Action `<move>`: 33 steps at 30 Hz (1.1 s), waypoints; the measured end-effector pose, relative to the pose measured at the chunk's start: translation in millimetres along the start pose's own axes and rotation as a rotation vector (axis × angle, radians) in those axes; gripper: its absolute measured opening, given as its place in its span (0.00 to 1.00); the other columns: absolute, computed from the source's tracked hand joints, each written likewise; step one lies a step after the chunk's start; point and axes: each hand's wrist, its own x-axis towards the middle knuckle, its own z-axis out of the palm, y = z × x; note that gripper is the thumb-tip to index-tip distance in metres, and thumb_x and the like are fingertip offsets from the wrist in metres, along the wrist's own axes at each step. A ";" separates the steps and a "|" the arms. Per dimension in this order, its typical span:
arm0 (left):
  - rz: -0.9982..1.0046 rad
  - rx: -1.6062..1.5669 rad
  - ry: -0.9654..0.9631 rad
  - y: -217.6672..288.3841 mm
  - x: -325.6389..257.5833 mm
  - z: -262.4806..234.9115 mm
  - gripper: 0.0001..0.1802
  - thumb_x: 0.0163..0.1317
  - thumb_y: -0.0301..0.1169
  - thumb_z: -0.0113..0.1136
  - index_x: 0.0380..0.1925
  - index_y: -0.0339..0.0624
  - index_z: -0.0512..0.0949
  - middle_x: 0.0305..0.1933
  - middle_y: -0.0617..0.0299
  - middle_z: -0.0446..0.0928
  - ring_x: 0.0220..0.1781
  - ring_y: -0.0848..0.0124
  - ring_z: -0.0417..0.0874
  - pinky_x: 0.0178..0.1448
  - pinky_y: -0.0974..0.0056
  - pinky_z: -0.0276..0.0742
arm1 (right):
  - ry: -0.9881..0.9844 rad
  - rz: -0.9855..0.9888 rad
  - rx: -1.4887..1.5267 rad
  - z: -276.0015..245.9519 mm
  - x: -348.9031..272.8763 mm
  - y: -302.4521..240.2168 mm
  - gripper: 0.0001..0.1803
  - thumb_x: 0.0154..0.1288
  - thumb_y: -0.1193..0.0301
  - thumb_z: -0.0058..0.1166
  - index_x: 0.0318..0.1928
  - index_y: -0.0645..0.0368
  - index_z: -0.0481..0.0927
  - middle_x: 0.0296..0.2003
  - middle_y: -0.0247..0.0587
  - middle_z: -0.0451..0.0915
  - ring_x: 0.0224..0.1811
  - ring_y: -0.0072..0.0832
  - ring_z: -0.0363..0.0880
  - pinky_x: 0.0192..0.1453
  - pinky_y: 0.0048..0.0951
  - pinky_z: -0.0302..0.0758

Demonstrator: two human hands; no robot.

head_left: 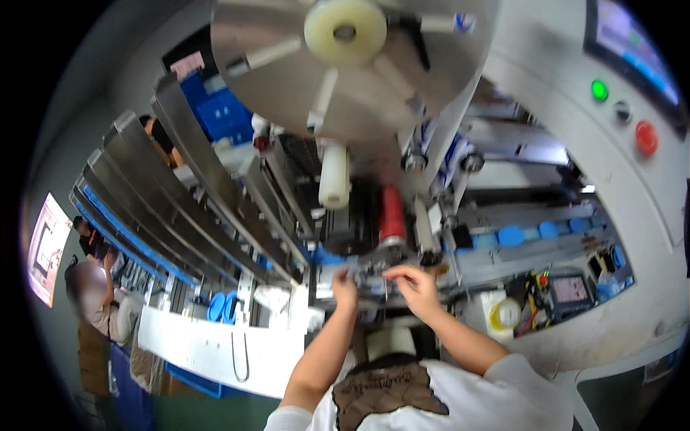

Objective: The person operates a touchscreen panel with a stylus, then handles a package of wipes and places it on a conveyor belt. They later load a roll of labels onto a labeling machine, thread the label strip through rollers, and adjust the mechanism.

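My left hand (345,291) is raised in front of the machine's middle, fingers pointing away from me. Its fingertips are small and blurred, so any grip there is hard to read. To its right, my right hand (420,293) reaches leftward with the index finger stretched out and the thumb apart from it. I make out nothing held in it. Small metal machine parts (372,267) sit just beyond the gap between my hands. Behind them stand a red roller (391,215) and a dark motor-like block (348,226). A white roller (334,176) sticks out above.
A large clear reel disc (277,79) hangs overhead. Tall metal chutes (190,154) rise at left. Blue round lids (511,235) line a conveyor at right. A yellow tape roll (505,314) lies beside tools. Buttons and a screen (632,54) are at upper right. Another person (100,294) sits far left.
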 end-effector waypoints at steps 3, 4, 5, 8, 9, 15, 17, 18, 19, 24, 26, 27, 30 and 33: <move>0.152 0.194 0.121 83.2 -46.7 14.4 0.20 0.52 0.19 0.55 0.47 0.38 0.68 0.48 0.55 0.66 0.42 0.67 0.70 0.48 0.63 0.69 | 0.302 -0.267 -0.234 -76.3 39.0 -46.2 0.10 0.58 0.83 0.46 0.38 0.64 0.80 0.38 0.40 0.80 0.42 0.27 0.78 0.50 0.28 0.72; 0.350 0.149 0.147 101.4 -43.4 -2.4 0.19 0.52 0.19 0.55 0.47 0.39 0.67 0.48 0.57 0.62 0.41 0.70 0.67 0.46 0.65 0.67 | 0.386 -0.406 -0.256 -89.0 57.2 -73.8 0.12 0.58 0.83 0.46 0.41 0.63 0.78 0.40 0.41 0.79 0.44 0.28 0.77 0.51 0.29 0.72; 0.462 0.023 0.142 138.9 -45.3 -8.7 0.20 0.53 0.20 0.56 0.47 0.39 0.65 0.49 0.58 0.60 0.43 0.71 0.66 0.48 0.67 0.66 | 0.479 -0.532 -0.279 -101.5 76.6 -101.8 0.14 0.58 0.83 0.45 0.44 0.63 0.77 0.43 0.42 0.78 0.46 0.29 0.76 0.53 0.30 0.71; 0.814 -0.183 -0.033 257.8 -27.8 -19.3 0.26 0.58 0.22 0.55 0.56 0.40 0.60 0.56 0.60 0.60 0.57 0.69 0.63 0.61 0.65 0.59 | 0.600 -0.839 -0.371 -113.0 131.6 -181.8 0.19 0.57 0.81 0.48 0.52 0.62 0.72 0.50 0.43 0.73 0.52 0.31 0.71 0.56 0.30 0.67; 0.918 -0.095 0.032 294.7 -22.6 -11.6 0.29 0.59 0.24 0.56 0.60 0.40 0.57 0.61 0.57 0.58 0.63 0.66 0.60 0.63 0.63 0.59 | 0.606 -0.928 -0.466 -114.9 146.1 -202.7 0.21 0.57 0.80 0.50 0.53 0.61 0.70 0.52 0.44 0.71 0.53 0.32 0.70 0.56 0.30 0.67; 0.638 -0.374 -0.353 432.7 12.7 12.2 0.32 0.58 0.42 0.62 0.58 0.45 0.59 0.52 0.62 0.66 0.55 0.68 0.67 0.57 0.64 0.63 | 0.459 -0.573 -1.041 -65.4 188.3 -257.5 0.30 0.56 0.62 0.58 0.57 0.58 0.64 0.48 0.48 0.70 0.45 0.47 0.75 0.45 0.40 0.75; 0.748 -0.440 -0.171 437.3 19.0 30.0 0.29 0.55 0.39 0.66 0.48 0.41 0.60 0.47 0.60 0.68 0.49 0.71 0.71 0.48 0.66 0.71 | 0.480 -0.660 -1.029 -52.0 187.4 -257.3 0.32 0.56 0.62 0.59 0.58 0.57 0.61 0.47 0.49 0.70 0.43 0.49 0.76 0.42 0.42 0.75; 0.797 -0.490 -0.154 432.9 31.2 39.1 0.31 0.53 0.36 0.68 0.47 0.40 0.57 0.47 0.57 0.67 0.46 0.70 0.72 0.43 0.67 0.73 | 0.486 -0.699 -1.025 -46.7 187.0 -253.7 0.33 0.56 0.62 0.59 0.59 0.56 0.59 0.47 0.50 0.70 0.41 0.49 0.76 0.40 0.43 0.75; 0.682 -0.464 -0.164 435.9 25.8 39.6 0.32 0.53 0.35 0.68 0.46 0.40 0.56 0.47 0.55 0.67 0.45 0.70 0.73 0.42 0.68 0.74 | 0.452 -0.677 -1.025 -42.0 185.7 -249.8 0.35 0.56 0.64 0.59 0.61 0.53 0.58 0.47 0.51 0.69 0.44 0.49 0.75 0.43 0.43 0.74; 0.693 -0.548 -0.164 438.5 30.0 49.9 0.29 0.52 0.31 0.68 0.46 0.39 0.58 0.44 0.58 0.68 0.45 0.70 0.73 0.47 0.65 0.74 | 0.459 -0.740 -1.010 -50.3 198.8 -235.9 0.32 0.55 0.75 0.54 0.61 0.53 0.60 0.44 0.54 0.75 0.46 0.51 0.74 0.48 0.43 0.72; 0.670 -0.591 -0.182 432.0 35.7 46.9 0.29 0.52 0.31 0.68 0.46 0.39 0.59 0.44 0.57 0.69 0.46 0.69 0.73 0.51 0.64 0.73 | 0.409 -0.726 -0.851 -50.6 206.5 -235.3 0.26 0.56 0.76 0.51 0.57 0.55 0.65 0.41 0.55 0.77 0.43 0.49 0.77 0.47 0.41 0.72; 0.649 -0.632 -0.205 429.7 32.8 46.8 0.29 0.52 0.30 0.68 0.47 0.40 0.59 0.45 0.57 0.70 0.47 0.69 0.73 0.52 0.62 0.72 | 0.395 -0.779 -0.853 -52.0 203.5 -234.0 0.24 0.57 0.76 0.51 0.56 0.56 0.67 0.39 0.55 0.78 0.41 0.49 0.78 0.47 0.39 0.72; 0.668 -0.734 -0.253 429.3 23.8 49.5 0.28 0.55 0.31 0.65 0.49 0.39 0.59 0.48 0.56 0.71 0.50 0.68 0.72 0.55 0.61 0.70 | 0.229 -0.702 -0.603 -63.7 208.8 -236.7 0.24 0.56 0.73 0.55 0.55 0.55 0.69 0.42 0.50 0.76 0.43 0.47 0.76 0.50 0.39 0.72; 0.700 -0.811 -0.276 428.6 25.8 57.4 0.24 0.58 0.31 0.62 0.48 0.39 0.60 0.49 0.55 0.70 0.53 0.69 0.71 0.58 0.62 0.67 | 0.555 -0.859 -1.393 -47.2 197.5 -249.4 0.34 0.47 0.67 0.65 0.57 0.53 0.68 0.56 0.45 0.67 0.55 0.45 0.68 0.58 0.40 0.66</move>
